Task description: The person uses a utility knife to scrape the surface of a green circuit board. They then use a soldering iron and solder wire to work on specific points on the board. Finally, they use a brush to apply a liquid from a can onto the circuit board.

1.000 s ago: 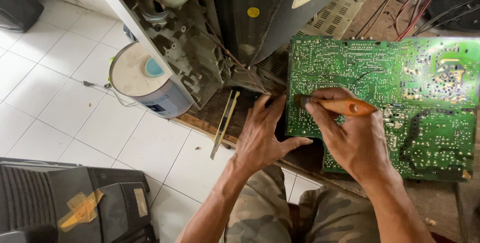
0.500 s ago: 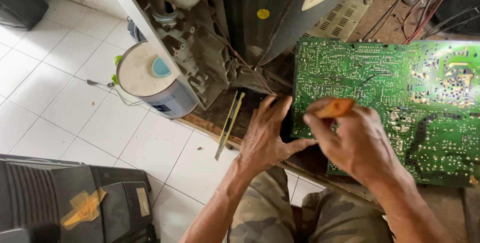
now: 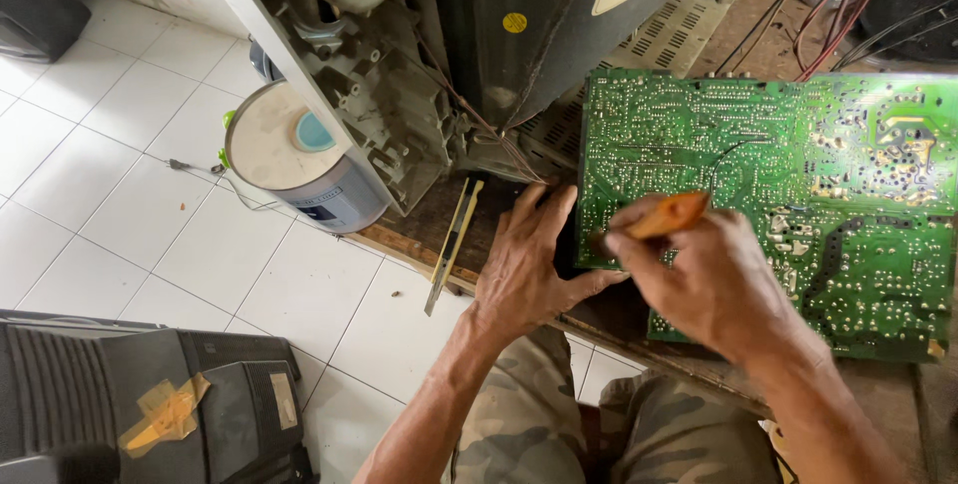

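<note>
**Brush on the corner of a green board**

The green circuit board (image 3: 768, 195) lies solder side up on a worn wooden bench (image 3: 619, 314), its lower left corner right under the person's hands. The right hand (image 3: 714, 279) comes in from the lower right, wrist bent, fingers curled tight around an orange-handled tool (image 3: 664, 217) whose dark tip sits at the board's left edge. The handle slants up and to the right out of the fist. The left hand (image 3: 524, 264) lies flat and open on the bench just beside that edge, fingers spread, thumb stretched toward the tool tip, grasping nothing.

Left of the left hand a slim utility knife (image 3: 451, 240) rests on the bench, its end hanging past the bench edge. Behind the board stands an opened television chassis (image 3: 479, 55) with red wires (image 3: 798, 15) trailing off. On the white tiled floor (image 3: 130, 185) sit a lidded paint can (image 3: 299, 160) and a black plastic housing (image 3: 150, 404).
</note>
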